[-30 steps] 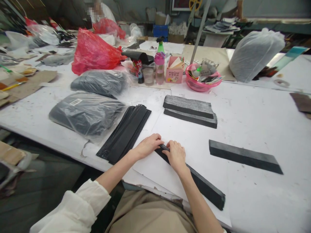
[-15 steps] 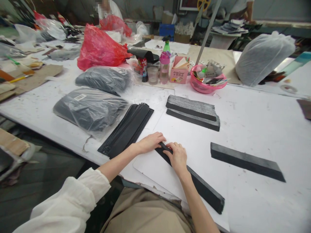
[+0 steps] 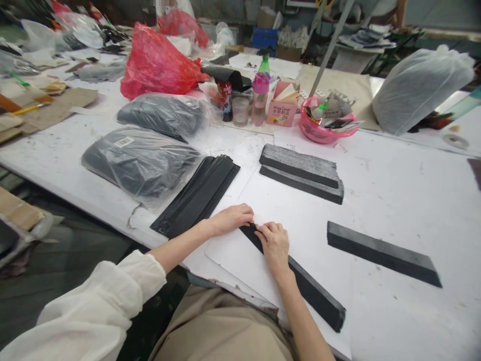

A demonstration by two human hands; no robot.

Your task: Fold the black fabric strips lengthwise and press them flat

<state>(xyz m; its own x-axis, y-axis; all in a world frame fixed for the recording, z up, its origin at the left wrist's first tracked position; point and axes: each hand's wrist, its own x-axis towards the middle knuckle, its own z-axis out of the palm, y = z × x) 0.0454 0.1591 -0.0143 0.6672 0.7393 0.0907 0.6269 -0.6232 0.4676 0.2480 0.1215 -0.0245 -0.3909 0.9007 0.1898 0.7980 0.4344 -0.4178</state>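
Closest in, along the front of the desk (image 3: 406, 321), a long black strip (image 3: 317, 296) lies slantwise on a white sheet (image 3: 240, 278), its near end pointing off to the right; whether it's one piece or several layers, I can't tell. Up at its other end, here's the action: the right hand (image 3: 273, 245) has its grip on the strip, thumb and fingers pinching the edge, and the left hand (image 3: 237, 217) grasps the very tip just beside it. Both grips look firm, fingertips nearly meeting!

The step in hand, by my reading, is working that edge, lining it up or pressing it down. The next move seems to call for steady pinching along the length, the left hand anchoring the tip so nothing skews.

Out to the right, well apart, a second black strip (image 3: 383, 255) lies flat, untouched. Beyond the left forearm, a loose pile of black strips (image 3: 199, 198) sits against a clear plastic bag (image 3: 139, 160) with dark contents and a barcode label. Farther over, two overlapping grey-topped stacks (image 3: 300, 168) lie neatly together, and behind them sits a pink basin (image 3: 326, 131) crammed with odds and ends.
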